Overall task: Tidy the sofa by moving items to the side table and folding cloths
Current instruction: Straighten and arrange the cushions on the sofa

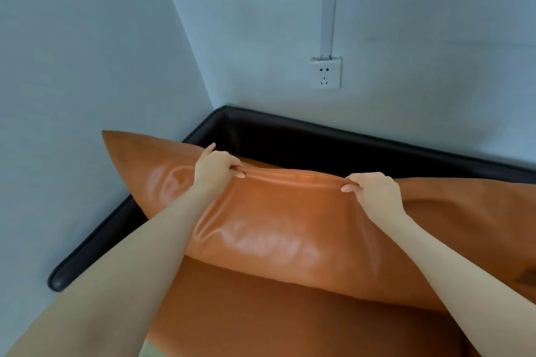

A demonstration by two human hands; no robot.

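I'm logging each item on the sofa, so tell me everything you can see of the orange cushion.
The orange cushion is large and smooth, with a glossy, leather-like cover that catches the light and creases where it is pulled. A seam runs along its top edge, and its left corner ends in a point. It stands tilted in the sofa's corner, in front of the black backrest, its lower edge on the orange seat. The left hand and right hand both grip the top seam. Its right end runs out of frame.

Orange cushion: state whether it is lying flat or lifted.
Lifted on edge: both hands, left hand and right hand, grip the orange cushion by its top seam above the seat.
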